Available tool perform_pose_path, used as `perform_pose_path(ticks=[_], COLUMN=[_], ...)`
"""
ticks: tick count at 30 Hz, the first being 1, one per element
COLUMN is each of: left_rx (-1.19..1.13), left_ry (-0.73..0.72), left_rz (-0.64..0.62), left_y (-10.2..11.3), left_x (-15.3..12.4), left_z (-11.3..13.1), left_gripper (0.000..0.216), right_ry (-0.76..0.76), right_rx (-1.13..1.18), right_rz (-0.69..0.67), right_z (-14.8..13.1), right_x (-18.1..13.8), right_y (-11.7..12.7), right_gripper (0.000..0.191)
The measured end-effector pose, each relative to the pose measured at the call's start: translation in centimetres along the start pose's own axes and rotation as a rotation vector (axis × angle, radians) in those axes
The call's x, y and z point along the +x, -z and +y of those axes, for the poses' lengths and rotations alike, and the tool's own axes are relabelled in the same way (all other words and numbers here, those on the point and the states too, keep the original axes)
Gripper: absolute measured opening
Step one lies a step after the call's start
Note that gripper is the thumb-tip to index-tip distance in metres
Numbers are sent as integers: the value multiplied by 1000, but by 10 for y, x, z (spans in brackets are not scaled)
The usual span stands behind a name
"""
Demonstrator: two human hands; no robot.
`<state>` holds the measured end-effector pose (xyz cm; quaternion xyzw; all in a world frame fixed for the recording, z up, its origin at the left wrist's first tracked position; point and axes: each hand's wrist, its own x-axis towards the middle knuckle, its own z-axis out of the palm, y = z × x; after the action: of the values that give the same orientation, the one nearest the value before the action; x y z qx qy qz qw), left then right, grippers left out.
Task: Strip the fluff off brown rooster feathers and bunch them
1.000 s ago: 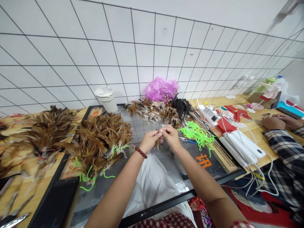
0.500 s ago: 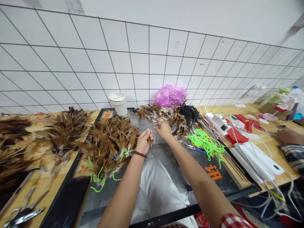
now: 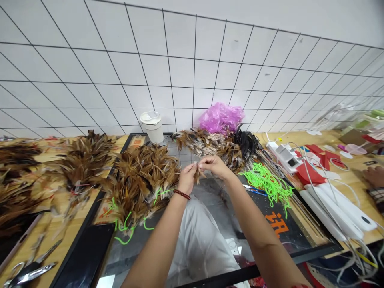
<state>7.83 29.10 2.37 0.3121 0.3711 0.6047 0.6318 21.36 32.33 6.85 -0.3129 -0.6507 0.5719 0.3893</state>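
Observation:
Between my two hands is a small bunch of brown feathers, its pale quill ends up. My left hand, with a beaded bracelet on the wrist, is closed around it. The fingers of my right hand are pinched together at the top of the same bunch; exactly what they grip is too small to tell. A large pile of brown feathers with green cord ends lies just left of my left hand. Beyond my right hand spreads a heap of loose feathers, brown, pale and black.
A lidded white cup and a pink plastic bag stand by the wall. Bright green cord lies right, beside a power strip and cables. Scissors lie front left. Another person's hand shows at the right edge.
My right hand has come against my left hand, its fingers now meeting the feather bunch. The view has shifted slightly, with the cup, bag and cord appearing farther right.

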Motion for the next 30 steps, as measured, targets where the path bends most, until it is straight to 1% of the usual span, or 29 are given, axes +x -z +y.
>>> perform_pose_path(ticks=[3,7,10,12,15,17,19,21,26,28,30], left_rx=[-8,-16,16,31,41,46,54,69,141,177,193], left_ry=[15,38,13,-17,-33,-31,-25,-23,-36,-29,-9], left_rz=[-25,-25,-32,-55,-87,-100,-112,-121,-148,-163,-176], left_y=[-2,-2,-1,0,2,3,4,3,1,1,0], left_x=[-2,-3,-2,-2,-2,-2,-2,-2,-3,-4,-6], left_z=[2,4,3,3,2,2,2,2,1,1,2], left_gripper=[39,38,34,32,30,30,30,32,32,31,29], right_ry=[49,131,192,170,75,7,-42,-57,-52,-64,-50], right_rx=[1,-89,-158,-120,-7,32,57,99,138,148,171], right_rz=[129,228,281,301,331,289,193,113,25,-40,-62], right_z=[8,22,28,29,27,25,25,25,26,27,27], right_x=[3,7,8,8,6,4,2,0,-2,-3,-3], right_y=[-5,-3,-2,-2,-2,0,2,3,1,0,0], right_gripper=[29,26,21,21,28,35,38,39,34,31,27])
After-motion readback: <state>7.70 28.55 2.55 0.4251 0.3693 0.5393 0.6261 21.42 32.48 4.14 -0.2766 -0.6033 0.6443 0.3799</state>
